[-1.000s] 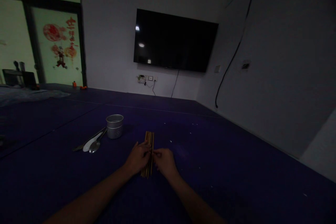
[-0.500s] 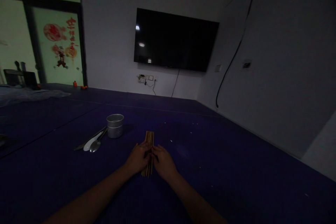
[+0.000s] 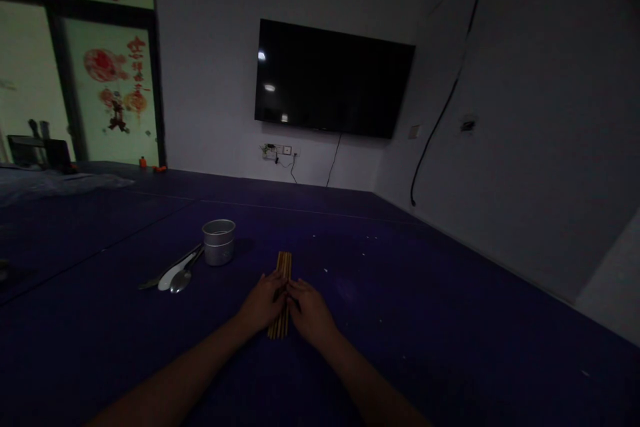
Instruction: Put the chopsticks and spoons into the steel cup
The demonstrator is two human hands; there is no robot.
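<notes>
Slender yellow-brown sticks (image 3: 284, 263), aimed at the dark purple surface's (image 3: 440, 307) far edge, are touched between half-curled left hand (image 3: 263, 302) and right hand (image 3: 311, 311); whether gripped cannot be told.

on the purple surface (image 3: 450, 307), a bundle of thin sticks (image 3: 285, 263) runs from near to far between two hands: the left hand (image 3: 263, 300) lies over its left side, the right hand (image 3: 311, 310) has its fingertips at the right edge. farther left stands a grey cup (image 3: 219, 250), upright, with a white spoon (image 3: 171, 276) and a metal spoon (image 3: 181, 281) lying just left of it. a dark television (image 3: 335, 80) hangs on the far wall (image 3: 210, 80).
</notes>
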